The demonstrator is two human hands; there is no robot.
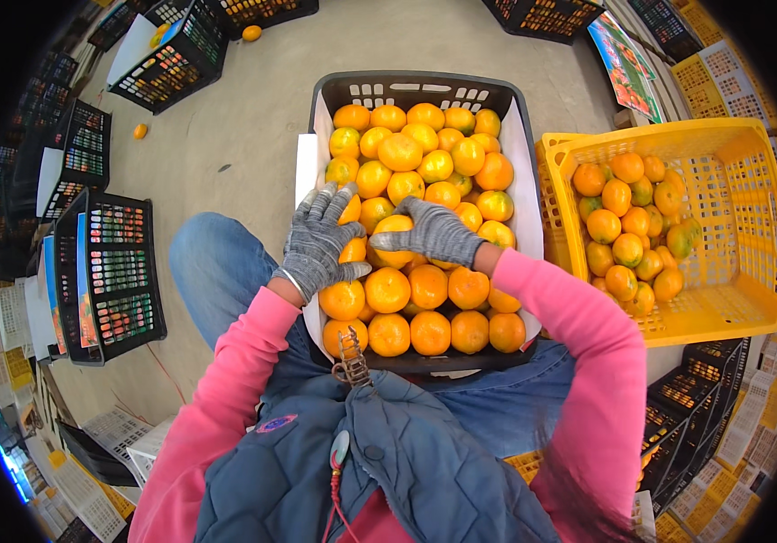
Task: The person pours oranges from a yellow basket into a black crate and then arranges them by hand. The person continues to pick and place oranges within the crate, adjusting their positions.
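A black plastic crate (422,80) lined with white paper stands before me, filled with orange citrus fruits (400,152), some with greenish patches. My left hand (322,237), in a grey knit glove, lies over fruits at the crate's left side with its fingers spread; whether it grips one is hidden. My right hand (429,232), gloved alike, has its thumb and fingers around one orange citrus fruit (393,239) near the crate's middle. The two rows nearest me are evenly lined up along the crate's near edge.
To the right, a yellow plastic crate (744,309) tilts towards me with more citrus fruits inside. Black crates (123,271) with coloured printed sheets stand at the left, others at the top. A loose citrus fruit (140,131) lies on the concrete floor (246,136).
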